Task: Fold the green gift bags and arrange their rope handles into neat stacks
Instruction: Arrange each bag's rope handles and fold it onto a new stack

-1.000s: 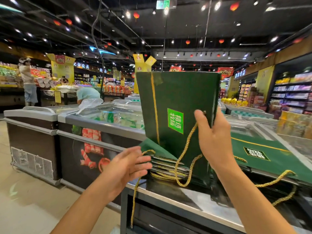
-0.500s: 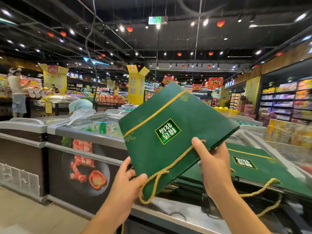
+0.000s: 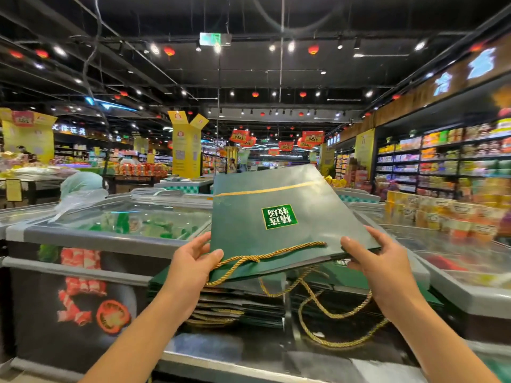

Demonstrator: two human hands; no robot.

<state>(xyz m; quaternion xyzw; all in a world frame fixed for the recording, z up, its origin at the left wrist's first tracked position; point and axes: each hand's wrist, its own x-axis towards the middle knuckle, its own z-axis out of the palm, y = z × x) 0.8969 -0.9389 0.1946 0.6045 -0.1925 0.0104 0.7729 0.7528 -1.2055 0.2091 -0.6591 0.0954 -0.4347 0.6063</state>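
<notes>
Both forearms came in from the bottom edge and angled up toward the centre of the frame, bare, with wrists about level. Left hand (image 3: 190,261) pinched the near-left corner of the green gift bag (image 3: 276,205), thumb on the top face and fingers under the left edge. Right hand (image 3: 378,261) gripped the near-right corner, thumb on top and fingers curled round the edge. So both hands were closed on the same bag. The bag was folded flat and held in mid-frame, clear of the stack of folded bags (image 3: 240,305) lying on the metal counter (image 3: 221,363) below it. It was tilted, with the near edge low at the hands and the far edge raised toward upper centre. The handle end pointed at the camera. The mouth-to-base axis ran from lower centre to upper centre, leaning slightly right. Foreshortening was too strong to tell which side was longer. The label (image 3: 279,216) read upside down and the gold stripe (image 3: 265,190) ran across near the far edge. The gold rope handle (image 3: 265,257) lay on the top face along the near edge, looping off by the left thumb. More loose ropes (image 3: 331,327) hung under it at lower right, over the counter. A chest freezer (image 3: 110,239) stood at left, with store shelves (image 3: 442,161) at right.
</notes>
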